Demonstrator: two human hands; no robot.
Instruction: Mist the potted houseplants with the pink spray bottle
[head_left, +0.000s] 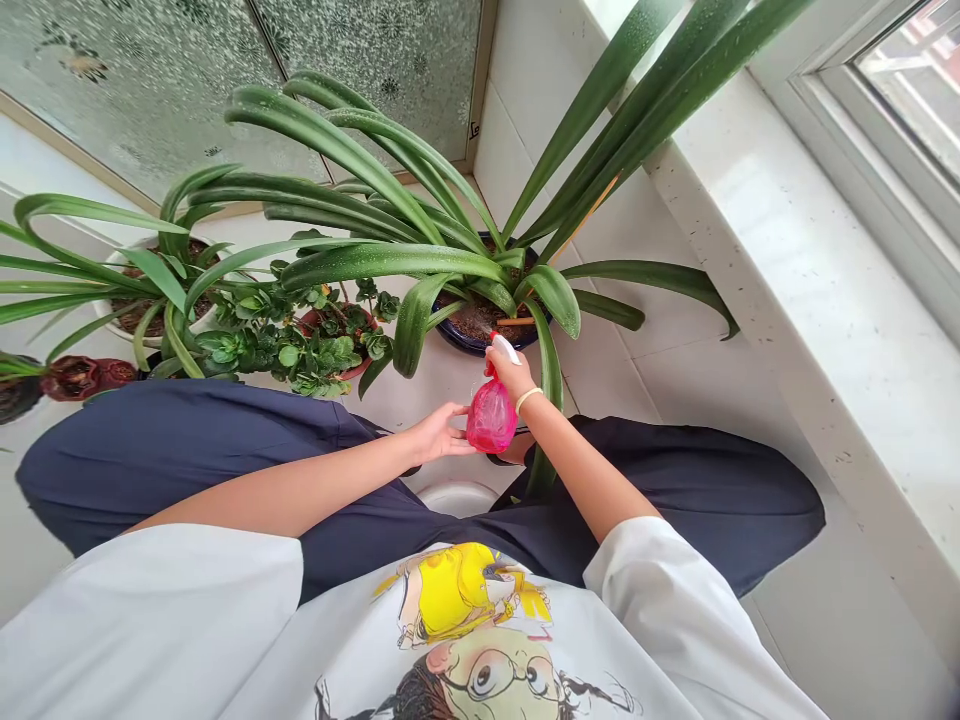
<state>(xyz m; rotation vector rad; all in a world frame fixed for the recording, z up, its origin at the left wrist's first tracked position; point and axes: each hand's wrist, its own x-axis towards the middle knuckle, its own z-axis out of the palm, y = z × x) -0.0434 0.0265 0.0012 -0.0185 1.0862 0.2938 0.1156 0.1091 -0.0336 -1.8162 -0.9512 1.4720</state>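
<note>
A pink, see-through spray bottle (491, 417) with a white and red spray head is in front of me, just over the near rim of a dark blue pot (466, 343). My right hand (512, 370) is wrapped round the neck and head of the bottle. Against the bottle's left side rest the fingertips of my left hand (444, 432), its fingers stretched out. From the pot grows a large plant with long strap-like green leaves (397, 262), dotted with pale specks. Brown soil (474, 318) shows near the nozzle.
Left of the blue pot stands a leafy succulent (322, 345), and beyond it a strappy plant in a white pot (206, 315). Dark red pots (90, 376) sit at the far left. A white stone sill (780, 260) runs along the right. Patterned glass panels (390, 60) close off the back.
</note>
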